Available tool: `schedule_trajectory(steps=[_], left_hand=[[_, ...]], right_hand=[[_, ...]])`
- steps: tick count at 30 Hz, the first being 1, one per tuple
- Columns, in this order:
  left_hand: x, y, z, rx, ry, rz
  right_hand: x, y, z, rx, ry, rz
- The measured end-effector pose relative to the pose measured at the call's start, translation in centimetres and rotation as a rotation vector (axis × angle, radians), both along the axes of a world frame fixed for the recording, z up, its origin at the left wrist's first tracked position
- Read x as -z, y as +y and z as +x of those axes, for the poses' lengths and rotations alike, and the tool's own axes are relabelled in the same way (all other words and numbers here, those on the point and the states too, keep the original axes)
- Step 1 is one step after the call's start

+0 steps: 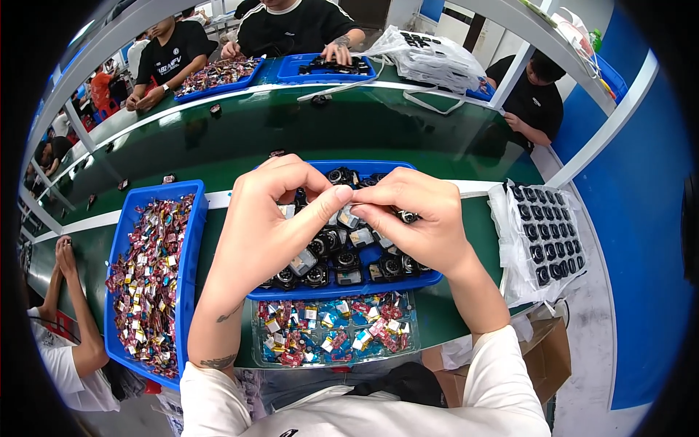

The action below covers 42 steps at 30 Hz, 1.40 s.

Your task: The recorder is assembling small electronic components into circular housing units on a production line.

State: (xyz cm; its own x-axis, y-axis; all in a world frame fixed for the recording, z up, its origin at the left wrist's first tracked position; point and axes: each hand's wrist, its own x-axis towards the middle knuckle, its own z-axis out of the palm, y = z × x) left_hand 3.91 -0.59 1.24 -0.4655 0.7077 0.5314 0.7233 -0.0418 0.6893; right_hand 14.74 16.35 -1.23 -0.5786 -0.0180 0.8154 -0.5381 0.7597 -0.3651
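My left hand [280,218] and my right hand [422,218] meet at the fingertips, both closed in a pinch. Whatever sits between them is too small and covered to make out. Below them is a blue tray [349,293] of black watch-like cases [347,260] with round faces, some showing grey square parts; my hands hide part of it. Nearer to me, a clear plastic tray [256,349] carries small red, white, yellow and blue electronic parts [335,331]. A long blue bin [195,251] beside my left forearm is heaped with similar parts [154,269].
At right stands a white tray [510,269] with rows of black cases. A green conveyor belt [247,138] with scattered small parts runs across. Beyond it, several co-workers sit by blue bins [287,76] and stacked white trays [422,62]. White posts [604,124] frame the bench; a cardboard box [550,357] is low right.
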Motion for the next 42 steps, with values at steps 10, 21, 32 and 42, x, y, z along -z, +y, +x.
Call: schedule_trajectory(steps=[10, 21, 32, 42], left_hand=[[0.5, 0.3, -0.6, 0.023, 0.05, 0.019], [0.0, -0.3, -0.9, 0.132, -0.213, -0.092], [0.4, 0.5, -1.0, 0.112, 0.362, 0.081], [1.3, 0.7, -2.2, 0.181, -0.395, 0.037]], right_hand=[[0.0, 0.2, 0.4, 0.013, -0.13, -0.037], [0.1, 0.2, 0.5, -0.11, -0.392, -0.348], [-0.4, 1.3, 0.8, -0.223, -0.662, -0.639], [-1.0, 1.6, 0.7, -0.312, -0.613, -0.696]])
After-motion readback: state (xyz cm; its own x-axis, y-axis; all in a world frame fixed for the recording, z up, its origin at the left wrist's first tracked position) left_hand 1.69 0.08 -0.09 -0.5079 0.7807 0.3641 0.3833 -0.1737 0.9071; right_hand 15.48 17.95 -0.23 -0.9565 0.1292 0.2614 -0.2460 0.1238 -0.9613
